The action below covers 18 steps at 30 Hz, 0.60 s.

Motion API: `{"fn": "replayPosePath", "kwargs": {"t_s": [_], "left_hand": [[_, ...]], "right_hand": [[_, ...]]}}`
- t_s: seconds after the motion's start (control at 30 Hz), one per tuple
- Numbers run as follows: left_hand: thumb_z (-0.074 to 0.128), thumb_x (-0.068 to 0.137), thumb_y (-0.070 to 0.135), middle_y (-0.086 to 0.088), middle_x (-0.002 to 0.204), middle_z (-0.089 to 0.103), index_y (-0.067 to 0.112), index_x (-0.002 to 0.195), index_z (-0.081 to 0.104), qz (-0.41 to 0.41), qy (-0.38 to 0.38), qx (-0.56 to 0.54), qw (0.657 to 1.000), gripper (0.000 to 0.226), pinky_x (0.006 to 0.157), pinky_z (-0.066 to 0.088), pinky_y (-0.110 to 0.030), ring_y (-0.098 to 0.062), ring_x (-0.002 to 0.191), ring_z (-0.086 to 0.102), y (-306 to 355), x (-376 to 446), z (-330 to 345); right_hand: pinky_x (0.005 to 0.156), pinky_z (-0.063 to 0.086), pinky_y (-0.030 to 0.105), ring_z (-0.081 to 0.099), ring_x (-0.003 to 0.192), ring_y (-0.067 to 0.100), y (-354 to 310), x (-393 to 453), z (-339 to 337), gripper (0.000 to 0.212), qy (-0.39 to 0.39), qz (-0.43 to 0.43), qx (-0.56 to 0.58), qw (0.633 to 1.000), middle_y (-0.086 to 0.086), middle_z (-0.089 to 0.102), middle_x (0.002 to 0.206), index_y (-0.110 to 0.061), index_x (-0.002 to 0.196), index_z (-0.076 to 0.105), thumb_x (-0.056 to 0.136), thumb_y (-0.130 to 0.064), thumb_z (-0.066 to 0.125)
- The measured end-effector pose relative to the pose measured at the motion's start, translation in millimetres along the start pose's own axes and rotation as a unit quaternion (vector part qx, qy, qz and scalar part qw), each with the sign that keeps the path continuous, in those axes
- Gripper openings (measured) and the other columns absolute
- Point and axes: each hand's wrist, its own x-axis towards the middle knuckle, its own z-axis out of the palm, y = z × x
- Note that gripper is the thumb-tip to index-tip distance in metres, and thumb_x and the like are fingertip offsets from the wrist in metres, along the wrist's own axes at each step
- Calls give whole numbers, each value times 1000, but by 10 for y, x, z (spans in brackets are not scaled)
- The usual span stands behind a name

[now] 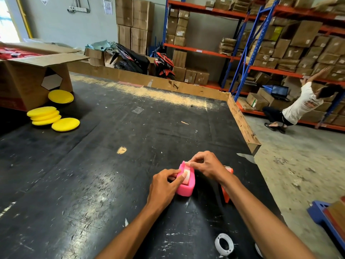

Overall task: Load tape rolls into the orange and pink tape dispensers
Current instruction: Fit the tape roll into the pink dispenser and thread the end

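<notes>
The pink tape dispenser [186,187] stands on the black table [93,184] with a clear tape roll [187,174] seated in its slot. My left hand [165,186] grips the dispenser's left side, thumb on the roll. My right hand [207,165] pinches the tape at the dispenser's far tip. The orange dispenser [226,193] sits just right of the pink one, mostly hidden behind my right forearm. A white plastic tape core [224,244] lies near the front edge.
Several yellow round foam pads [50,116] lie at the left by an open cardboard box [28,79]. A wooden rail [242,122] borders the table's far and right sides. A person [300,105] crouches by the blue and orange shelving [252,43].
</notes>
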Motion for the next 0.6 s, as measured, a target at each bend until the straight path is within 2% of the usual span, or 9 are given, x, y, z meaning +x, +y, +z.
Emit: {"fn": "replayPosePath", "kwargs": {"t_s": [0.13,0.2,0.27,0.33,0.4,0.47,0.6], "left_hand": [[69,78,47,7,90,74,26,104,74,1,-3,0,1000,34,77,58,-35,-5,81,69,14,-15,-14],[68,77,51,8,91,73,26,106,74,-1,-7,0,1000,39,78,57,-32,-4,83,68,50,-30,-16],[70,76,50,8,92,72,24,111,73,-3,-18,2,1000,43,77,54,-23,-3,83,67,79,-54,-30],[76,73,42,7,97,69,22,119,69,9,-57,19,998,51,76,48,-13,-1,85,64,85,-67,-56],[79,69,40,8,100,66,21,126,63,20,-93,40,995,62,76,43,-8,-1,88,62,73,-70,-80],[80,68,42,9,98,63,20,129,60,32,-106,58,992,67,76,42,-10,-2,89,61,79,-65,-87],[78,69,43,1,94,65,23,120,67,69,-125,82,986,55,81,51,-28,-12,87,63,186,-68,-25]], "right_hand": [[84,51,29,66,86,11,-42,-50,16,21,-45,7,-26,999,-1,73,92,-17,100,74,87,-30,65],[91,50,31,65,93,13,-64,-72,38,33,-25,25,-33,999,3,72,102,-15,115,68,87,-33,64],[95,47,36,63,93,16,-68,-92,57,48,18,58,-39,997,8,71,102,-13,125,60,85,-39,65],[91,50,40,64,85,19,-67,-139,59,52,43,105,-22,993,13,70,96,-8,126,57,85,-38,67],[75,57,41,64,76,24,-95,-221,36,52,33,162,46,985,22,69,93,-1,129,51,87,-27,66],[70,58,38,66,76,29,-137,-317,12,53,5,196,86,977,31,68,100,3,131,45,88,-19,65],[82,59,47,70,91,39,-186,-470,-25,36,14,192,57,980,32,68,103,7,119,54,88,-10,62]]}}
